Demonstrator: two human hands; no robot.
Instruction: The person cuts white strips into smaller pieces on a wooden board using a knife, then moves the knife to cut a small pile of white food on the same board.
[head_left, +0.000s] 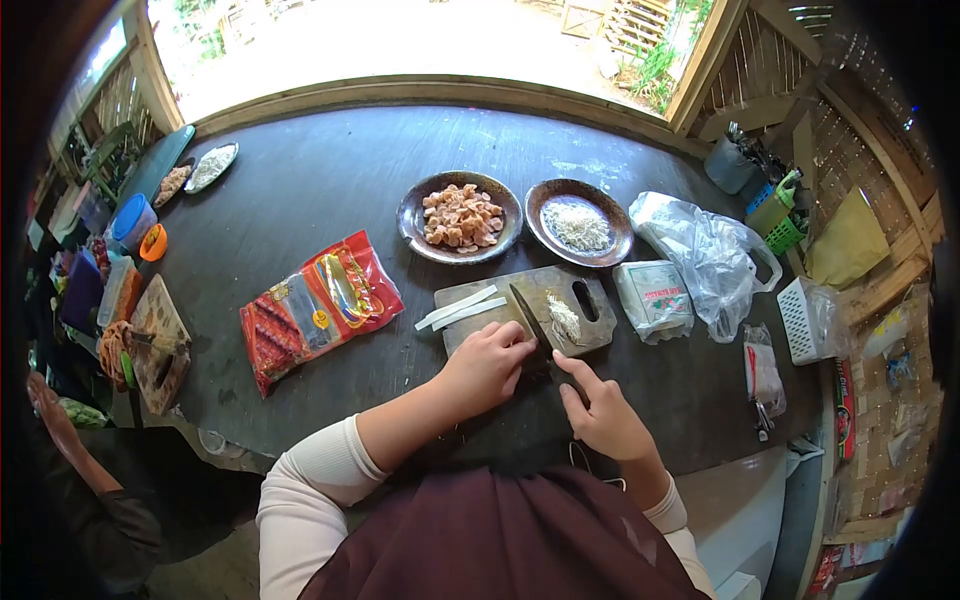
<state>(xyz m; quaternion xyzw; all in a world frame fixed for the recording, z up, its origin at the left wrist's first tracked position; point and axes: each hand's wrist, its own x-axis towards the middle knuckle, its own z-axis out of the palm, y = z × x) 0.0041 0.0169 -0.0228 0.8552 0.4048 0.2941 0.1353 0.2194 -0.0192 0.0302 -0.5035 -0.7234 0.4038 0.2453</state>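
Note:
My right hand [605,412] grips a kitchen knife [533,318], its dark blade pointing away from me across the wooden cutting board [535,285]. Left of the blade, my left hand [490,365] presses down on the board with curled fingers, and what lies under them is hidden. Long white strips [465,308] lie on the board's left side, just beyond my left hand. To the right of the knife is a small heap of fine white shreds [564,322]. Behind the board stand a plate of sliced brown-pink pieces [405,222] and a plate of white shreds [627,240].
A red sausage packet [320,310] lies left of the board. On the right are a white wrapped package [653,300], a plastic bag [705,260] and a white basket [798,320]. Another person's hand [55,415] shows at far left, near a second cutting board [160,345].

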